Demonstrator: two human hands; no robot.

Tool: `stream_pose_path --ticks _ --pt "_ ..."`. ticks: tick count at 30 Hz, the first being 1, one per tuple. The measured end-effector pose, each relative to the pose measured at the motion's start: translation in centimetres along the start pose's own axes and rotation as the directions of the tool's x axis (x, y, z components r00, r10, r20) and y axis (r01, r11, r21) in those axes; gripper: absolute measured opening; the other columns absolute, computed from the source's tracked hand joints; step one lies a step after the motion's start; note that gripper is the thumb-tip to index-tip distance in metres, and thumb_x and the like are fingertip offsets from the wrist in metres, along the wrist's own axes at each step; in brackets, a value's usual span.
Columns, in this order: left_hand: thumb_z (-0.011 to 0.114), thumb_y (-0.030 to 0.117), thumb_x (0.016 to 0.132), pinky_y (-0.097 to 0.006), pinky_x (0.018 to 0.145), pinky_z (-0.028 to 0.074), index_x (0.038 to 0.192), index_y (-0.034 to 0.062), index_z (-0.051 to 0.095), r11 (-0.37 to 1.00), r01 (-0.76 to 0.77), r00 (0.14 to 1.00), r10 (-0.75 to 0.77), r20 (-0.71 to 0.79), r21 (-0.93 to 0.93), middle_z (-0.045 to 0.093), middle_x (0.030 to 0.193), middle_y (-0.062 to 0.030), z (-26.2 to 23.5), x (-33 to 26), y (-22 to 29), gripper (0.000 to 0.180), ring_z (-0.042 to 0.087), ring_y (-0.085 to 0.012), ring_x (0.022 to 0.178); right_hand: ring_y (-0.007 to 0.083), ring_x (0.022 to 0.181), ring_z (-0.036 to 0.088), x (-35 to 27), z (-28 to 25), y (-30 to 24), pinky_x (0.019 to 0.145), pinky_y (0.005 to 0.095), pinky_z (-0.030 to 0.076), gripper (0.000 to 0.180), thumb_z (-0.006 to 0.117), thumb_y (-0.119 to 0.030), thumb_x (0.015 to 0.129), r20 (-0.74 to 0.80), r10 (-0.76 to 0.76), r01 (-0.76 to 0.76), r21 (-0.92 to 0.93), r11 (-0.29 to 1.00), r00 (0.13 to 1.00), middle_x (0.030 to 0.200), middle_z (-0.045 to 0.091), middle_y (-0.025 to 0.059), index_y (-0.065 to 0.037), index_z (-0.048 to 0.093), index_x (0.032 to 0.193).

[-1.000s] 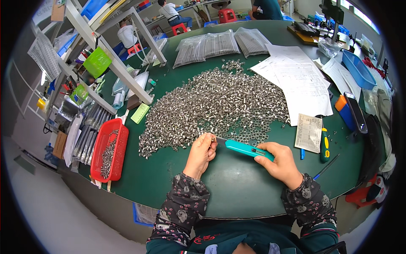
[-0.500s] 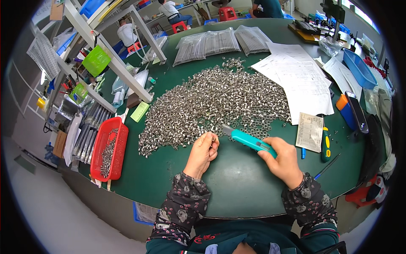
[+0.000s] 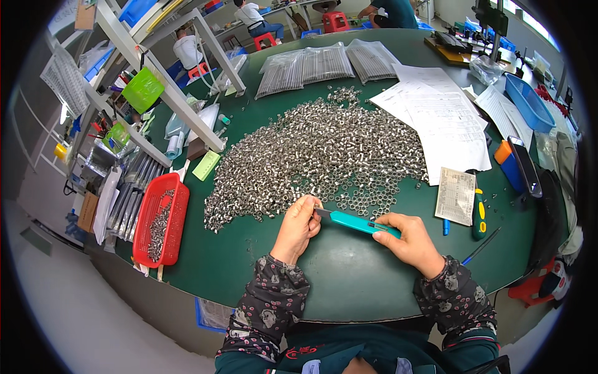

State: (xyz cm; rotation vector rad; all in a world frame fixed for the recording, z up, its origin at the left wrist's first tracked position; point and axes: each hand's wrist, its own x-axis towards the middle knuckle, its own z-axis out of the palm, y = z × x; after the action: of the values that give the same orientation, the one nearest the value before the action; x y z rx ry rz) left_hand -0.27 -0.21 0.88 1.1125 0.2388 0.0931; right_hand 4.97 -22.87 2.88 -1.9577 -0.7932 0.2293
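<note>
My right hand [image 3: 411, 242] is wrapped around the teal handle of a utility knife [image 3: 356, 222]. The knife's short blade points left and reaches the fingertips of my left hand [image 3: 298, 229]. Those fingers are closed in a pinch on a small metal ring, mostly hidden by them. Just beyond both hands, a wide heap of small shiny metal rings [image 3: 317, 143] spreads over the green tabletop [image 3: 349, 280]. Along its near edge, the rings lie in a single loose layer.
A red basket [image 3: 177, 218] holding more metal pieces stands left. Clear bags of metal tubes [image 3: 324, 62] lie at the back. On the right are paper sheets [image 3: 451, 134], a printed card [image 3: 455, 196], a green-and-yellow screwdriver [image 3: 479, 215] and a phone [image 3: 524, 165]. A shelf frame [image 3: 168, 87] rises at the left.
The knife has moved left and down with my right hand, and its blade now meets my left fingertips. My left hand has hardly moved.
</note>
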Motion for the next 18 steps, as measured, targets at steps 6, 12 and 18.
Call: stream_pose_path --ticks 6,12,18 --pt "0.043 0.024 0.091 -0.015 0.037 0.024 0.085 0.0049 0.05 1.0 -0.022 0.999 0.022 -0.048 0.007 0.042 0.064 0.0018 -0.11 0.05 0.11 0.021 0.032 -0.0026 0.047 0.028 0.064 0.058 -0.03 0.3 -0.03 0.057 0.033 0.045 0.025 0.064 -0.022 0.072 -0.253 -0.117 0.106 -0.056 0.993 0.96 0.074 0.059 0.0147 -0.001 0.06 0.087" --pt "0.046 0.018 0.089 -0.014 0.038 0.026 0.089 0.0044 0.05 0.996 -0.042 0.998 0.039 -0.048 -0.074 0.044 0.069 0.0008 0.26 0.04 0.48 0.014 0.034 -0.0019 0.05 0.0265 0.064 0.059 -0.11 0.08 -0.14 0.056 0.0315 0.045 0.024 0.064 -0.02 0.073 -0.158 -0.021 0.025 0.023 0.999 0.987 0.074 0.059 0.015 -0.001 0.06 0.087" --pt "0.049 0.012 0.087 -0.014 0.039 0.026 0.092 0.0044 0.051 0.996 -0.056 0.998 0.055 -0.018 -0.069 0.05 0.076 -0.0019 0.06 0.09 0.47 0.01 0.034 -0.0033 0.052 0.0223 0.062 0.06 0.01 0.01 0.25 0.056 0.0295 0.045 0.025 0.064 -0.022 0.073 -0.137 0.005 0.006 0.075 0.997 0.991 0.071 0.06 0.0142 -0.001 0.06 0.086"
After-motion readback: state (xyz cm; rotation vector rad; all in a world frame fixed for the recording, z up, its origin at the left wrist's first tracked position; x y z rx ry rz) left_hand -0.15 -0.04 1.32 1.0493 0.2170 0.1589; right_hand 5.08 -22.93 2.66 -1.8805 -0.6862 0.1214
